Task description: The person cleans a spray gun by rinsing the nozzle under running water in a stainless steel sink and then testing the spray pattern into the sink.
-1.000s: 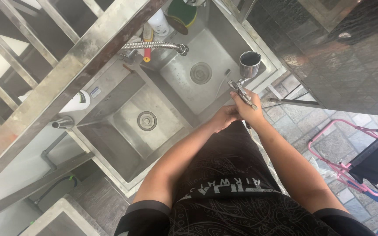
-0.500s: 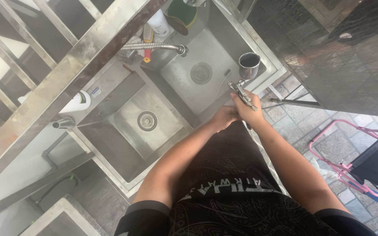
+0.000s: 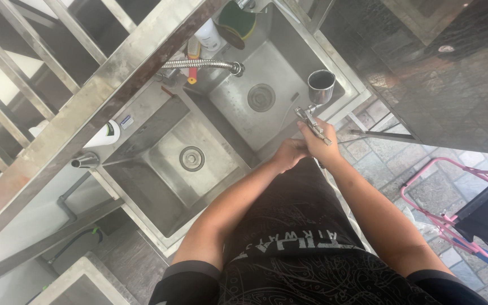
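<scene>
Steel double sink (image 3: 230,144) carries the items. Metal cup (image 3: 321,86) stands on its rim just beyond the right hand (image 3: 318,142). White bottle (image 3: 104,135) lies on the ledge, well left of both hands. Tiled floor (image 3: 391,164) right of them.

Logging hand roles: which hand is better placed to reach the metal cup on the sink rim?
Right hand, likely: it sits just below the metal cup, holding the metal tool. Left hand is farther.

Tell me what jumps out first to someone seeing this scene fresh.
Two hands, left and right, meet at the front edge of a steel double sink, gripping a small metal tool. A metal cup stands just beyond them, and a flexible faucet arches over the far basin.
</scene>
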